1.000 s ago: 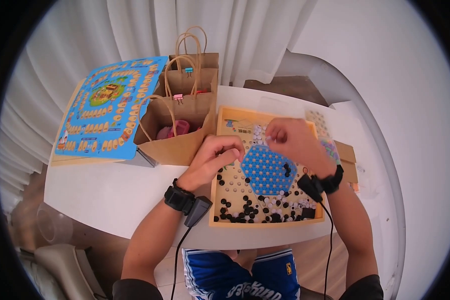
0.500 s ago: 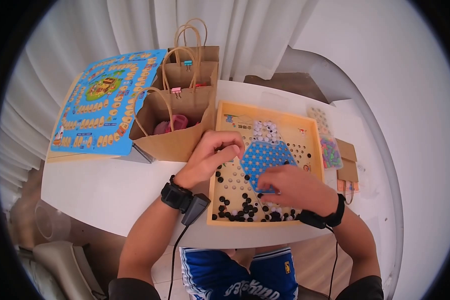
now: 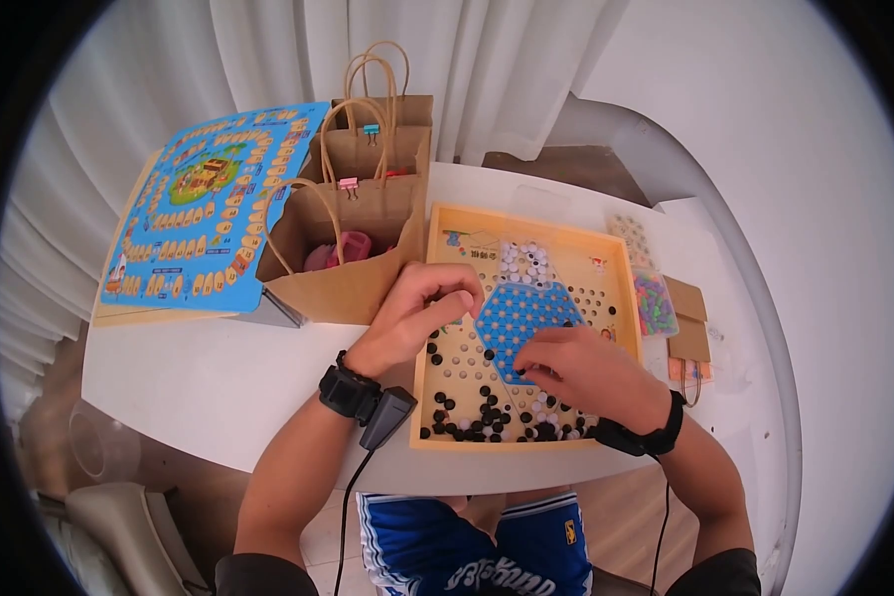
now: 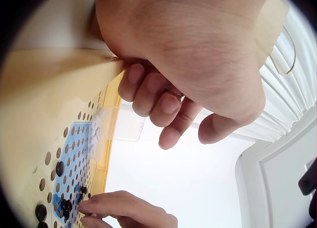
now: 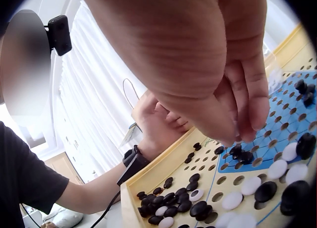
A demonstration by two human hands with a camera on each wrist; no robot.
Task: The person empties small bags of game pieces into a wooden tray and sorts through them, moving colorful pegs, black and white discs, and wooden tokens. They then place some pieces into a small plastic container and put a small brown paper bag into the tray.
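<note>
My right hand [image 3: 596,370] is over the lower part of the blue hexagon [image 3: 526,308] printed on a wooden game board [image 3: 420,397]. In the right wrist view its thumb and fingertips are drawn together, right above several black game pieces [image 5: 242,155] at the hexagon's corner. I cannot tell whether it pinches one of them. My left hand [image 3: 422,308] lies idle at the board's left edge, fingers loosely curled, holding nothing. White pieces [image 3: 521,261] are gathered at the board's far side, by a clear plastic box [image 4: 128,124]. Black and white pieces lie mixed along the near rim.
Brown paper bags [image 3: 368,214] stand left of the board, a pink item [image 3: 356,246] inside the nearest. A blue game sheet [image 3: 204,204] leans beside them. To the right are a box of colourful pegs [image 3: 656,301] and a small brown bag [image 3: 687,318].
My right hand has come from the white pieces at the far side down to the hexagon's lower part, shifting slightly in the last half second. The left hand stays put.
</note>
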